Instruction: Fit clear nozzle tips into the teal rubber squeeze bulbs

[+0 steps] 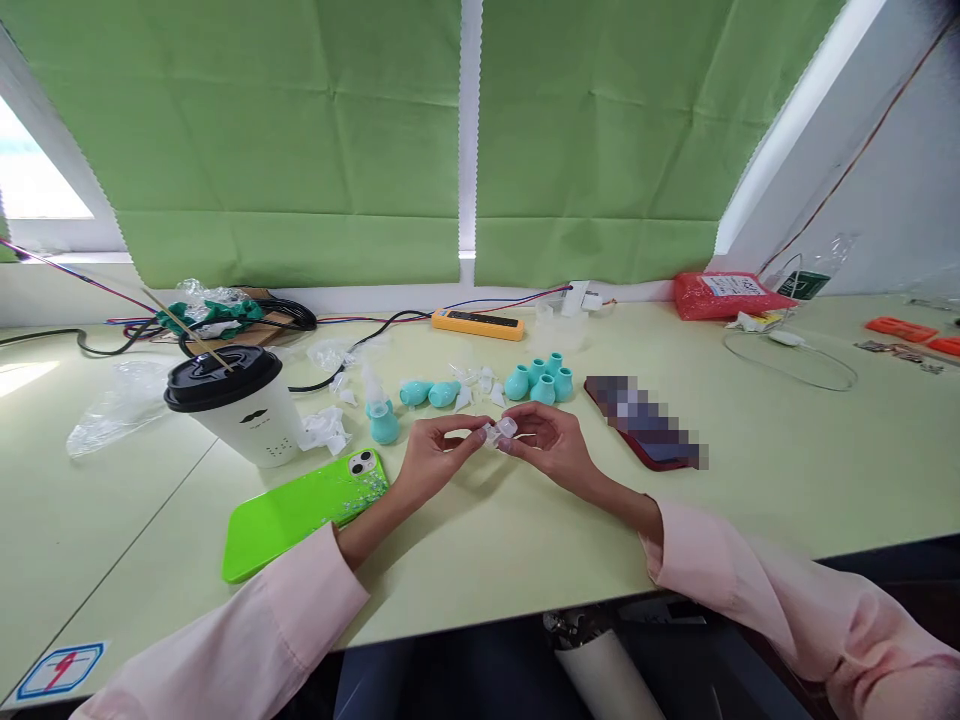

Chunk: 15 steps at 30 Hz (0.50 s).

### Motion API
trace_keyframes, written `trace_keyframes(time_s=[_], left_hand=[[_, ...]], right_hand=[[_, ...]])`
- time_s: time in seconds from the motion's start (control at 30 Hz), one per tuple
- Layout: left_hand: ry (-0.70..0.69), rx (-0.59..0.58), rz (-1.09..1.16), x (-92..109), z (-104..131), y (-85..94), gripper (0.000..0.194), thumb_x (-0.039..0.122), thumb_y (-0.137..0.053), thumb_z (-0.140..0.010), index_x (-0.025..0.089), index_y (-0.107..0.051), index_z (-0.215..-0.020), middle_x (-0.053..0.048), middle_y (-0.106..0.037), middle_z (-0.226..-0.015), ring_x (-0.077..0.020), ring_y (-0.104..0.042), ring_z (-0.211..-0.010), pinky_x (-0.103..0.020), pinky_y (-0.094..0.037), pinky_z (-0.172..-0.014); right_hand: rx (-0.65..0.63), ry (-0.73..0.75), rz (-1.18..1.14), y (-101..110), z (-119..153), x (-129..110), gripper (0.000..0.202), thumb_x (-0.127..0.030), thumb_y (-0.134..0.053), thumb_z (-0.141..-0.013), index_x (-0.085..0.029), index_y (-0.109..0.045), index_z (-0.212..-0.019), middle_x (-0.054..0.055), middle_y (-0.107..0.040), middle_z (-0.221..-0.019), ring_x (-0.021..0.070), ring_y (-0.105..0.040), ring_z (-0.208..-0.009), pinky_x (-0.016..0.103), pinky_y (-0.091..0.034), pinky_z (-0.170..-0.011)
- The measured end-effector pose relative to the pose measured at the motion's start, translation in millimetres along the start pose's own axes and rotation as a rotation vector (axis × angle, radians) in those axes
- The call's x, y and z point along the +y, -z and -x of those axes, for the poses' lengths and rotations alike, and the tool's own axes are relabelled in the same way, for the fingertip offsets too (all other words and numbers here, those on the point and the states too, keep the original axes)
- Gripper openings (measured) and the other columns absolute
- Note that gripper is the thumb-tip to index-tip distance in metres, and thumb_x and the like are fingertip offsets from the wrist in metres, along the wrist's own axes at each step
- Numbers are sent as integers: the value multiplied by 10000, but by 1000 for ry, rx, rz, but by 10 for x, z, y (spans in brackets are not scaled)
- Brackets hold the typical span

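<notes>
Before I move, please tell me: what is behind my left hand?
Beyond your left hand, two turquoise pieces lie on their sides, with small whitish pieces to their right. Whatever your hand itself covers cannot be seen.

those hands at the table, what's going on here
A person's left hand and right hand hold a small clear plastic piece between them, by the fingertips, over the table. Several teal bulb-shaped pieces stand clustered just beyond the right hand, and two more lie on their sides beyond the left. A bright green phone lies beside the left forearm.
</notes>
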<state>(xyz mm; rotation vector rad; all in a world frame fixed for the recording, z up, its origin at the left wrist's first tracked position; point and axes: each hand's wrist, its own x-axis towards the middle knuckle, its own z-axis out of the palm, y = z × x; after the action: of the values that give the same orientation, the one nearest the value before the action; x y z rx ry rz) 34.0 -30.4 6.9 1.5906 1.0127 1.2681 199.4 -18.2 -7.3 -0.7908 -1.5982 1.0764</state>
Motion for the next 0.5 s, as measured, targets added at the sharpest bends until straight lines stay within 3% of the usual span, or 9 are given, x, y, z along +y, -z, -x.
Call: trace_keyframes(time_s=[0.33, 0.5], left_hand=[[-58, -41, -22, -50, 20, 31, 222, 275, -578, -686, 167, -658, -862, -57, -654, -881, -179, -587, -836, -271, -501, -714], [-189, -70, -186, -10, 69, 27, 250, 228, -506, -745, 160, -626, -954, -79, -635, -937, -174, -571, -847, -285, -484, -729]], right_hand=[[36, -14, 8, 2, 7, 17, 355, -322, -707, -533, -198, -548, -826, 19, -603, -754, 153, -599, -696, 313, -532, -667], [46, -45, -34, 0, 5, 9, 353, -290, -724, -511, -190, -544, -799, 17, -608, -736, 158, -603, -687, 319, -528, -673]])
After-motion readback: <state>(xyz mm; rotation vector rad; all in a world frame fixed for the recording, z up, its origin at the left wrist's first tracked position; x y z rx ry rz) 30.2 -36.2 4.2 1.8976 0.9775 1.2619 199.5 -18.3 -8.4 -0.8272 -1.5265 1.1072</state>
